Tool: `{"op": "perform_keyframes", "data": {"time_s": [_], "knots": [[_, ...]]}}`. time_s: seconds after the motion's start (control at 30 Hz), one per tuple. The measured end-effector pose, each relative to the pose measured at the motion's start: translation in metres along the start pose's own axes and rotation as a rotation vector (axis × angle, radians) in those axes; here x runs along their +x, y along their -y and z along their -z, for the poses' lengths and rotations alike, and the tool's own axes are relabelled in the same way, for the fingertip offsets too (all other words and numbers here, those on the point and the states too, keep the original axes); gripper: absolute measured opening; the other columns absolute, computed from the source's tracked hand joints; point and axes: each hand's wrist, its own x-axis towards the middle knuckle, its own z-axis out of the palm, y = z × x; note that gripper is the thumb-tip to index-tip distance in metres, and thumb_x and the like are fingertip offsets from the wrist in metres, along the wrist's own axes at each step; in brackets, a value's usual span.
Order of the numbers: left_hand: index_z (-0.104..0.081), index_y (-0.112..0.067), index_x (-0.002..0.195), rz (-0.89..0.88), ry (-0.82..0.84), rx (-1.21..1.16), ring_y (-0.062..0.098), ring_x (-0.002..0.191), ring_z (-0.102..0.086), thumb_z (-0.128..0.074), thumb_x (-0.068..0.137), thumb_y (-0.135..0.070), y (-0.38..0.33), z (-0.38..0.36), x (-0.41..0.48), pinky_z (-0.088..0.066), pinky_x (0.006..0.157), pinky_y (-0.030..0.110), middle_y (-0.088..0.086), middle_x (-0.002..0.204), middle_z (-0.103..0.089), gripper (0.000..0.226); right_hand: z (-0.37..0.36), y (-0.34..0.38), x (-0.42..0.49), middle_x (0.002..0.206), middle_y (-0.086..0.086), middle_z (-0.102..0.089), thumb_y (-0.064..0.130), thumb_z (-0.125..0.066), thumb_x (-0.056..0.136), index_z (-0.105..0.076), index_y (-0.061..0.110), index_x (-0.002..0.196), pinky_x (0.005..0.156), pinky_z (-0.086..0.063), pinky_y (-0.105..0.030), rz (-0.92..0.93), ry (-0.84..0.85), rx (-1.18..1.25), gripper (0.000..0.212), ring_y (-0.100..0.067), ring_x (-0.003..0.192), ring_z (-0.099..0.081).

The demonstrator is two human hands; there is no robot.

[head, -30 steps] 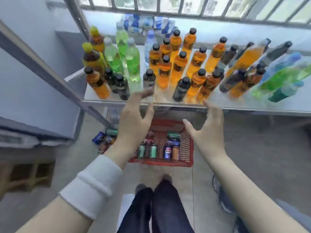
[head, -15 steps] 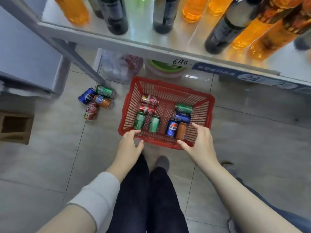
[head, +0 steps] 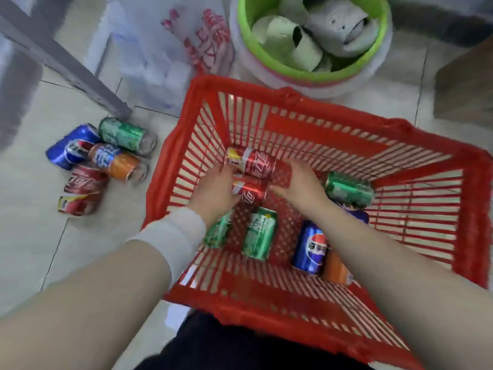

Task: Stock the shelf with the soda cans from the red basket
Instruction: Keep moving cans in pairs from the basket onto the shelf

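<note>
- Two hands are reached into the red basket (head: pixel 298 121): pick-up step judged in hand.
- Left hand (head: pixel 216 192) is curled onto the nearer red cola can (head: pixel 250 192); right hand (head: pixel 300 182) is laid on the farther red cola can (head: pixel 253 162), fingers bent, grip not confirmed.
- Other cans, e.g. a Pepsi can (head: pixel 310 247), are seen lying near basket's near wall.
- Next (est.): grips to be closed, cans lifted clear of the rim, carried to shelf (not in view).

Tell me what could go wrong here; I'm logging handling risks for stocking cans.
Left hand and right hand both reach the two red cans lying side by side in the basket; grabbing both at once could let one slip. Loose cans on the floor beside the basket could roll or be kicked.
</note>
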Motion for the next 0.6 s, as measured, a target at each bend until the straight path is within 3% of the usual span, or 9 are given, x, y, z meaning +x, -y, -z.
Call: {"op": "perform_keyframes", "data": {"time_s": [0.17, 0.3, 0.43, 0.6], "knots": [[-0.036, -0.011, 0.135, -0.004, 0.038, 0.123, 0.031, 0.128, -0.033, -0.076, 0.072, -0.029, 0.01, -0.027, 0.037, -0.031, 0.106, 0.039, 0.014, 0.135, -0.038, 0.077, -0.039, -0.009, 0.051, 0.135, -0.01, -0.049, 0.037, -0.075, 0.073, -0.038, 0.007, 0.134, 0.098, -0.039, -0.031, -0.213, -0.054, 0.361, 0.078, -0.026, 0.124, -0.048], [-0.034, -0.01, 0.133, -0.002, -0.031, 0.299, 0.033, 0.13, -0.027, -0.076, 0.071, -0.02, 0.009, -0.041, 0.043, -0.029, 0.107, 0.039, 0.016, 0.137, -0.031, 0.075, -0.056, -0.009, 0.066, 0.132, -0.008, -0.054, 0.035, -0.083, 0.064, -0.039, 0.007, 0.134, 0.094, -0.046, -0.032, -0.307, -0.066, 0.586, 0.087, -0.023, 0.117, -0.055], [-0.032, -0.01, 0.133, 0.005, -0.078, 0.34, 0.033, 0.13, -0.026, -0.075, 0.072, -0.017, 0.007, -0.046, 0.046, -0.031, 0.106, 0.039, 0.016, 0.138, -0.029, 0.075, -0.059, -0.009, 0.072, 0.131, -0.008, -0.052, 0.032, -0.086, 0.06, -0.036, 0.01, 0.134, 0.083, -0.047, -0.03, -0.355, -0.093, 0.694, 0.092, -0.024, 0.114, -0.055], [-0.03, -0.007, 0.133, -0.008, -0.098, 0.377, 0.033, 0.129, -0.026, -0.074, 0.073, -0.021, 0.006, -0.048, 0.043, -0.029, 0.106, 0.038, 0.017, 0.138, -0.029, 0.075, -0.061, -0.009, 0.068, 0.128, -0.008, -0.055, 0.039, -0.087, 0.053, -0.041, 0.01, 0.129, 0.091, -0.05, -0.036, -0.389, -0.159, 0.725, 0.094, -0.024, 0.112, -0.057]]}}
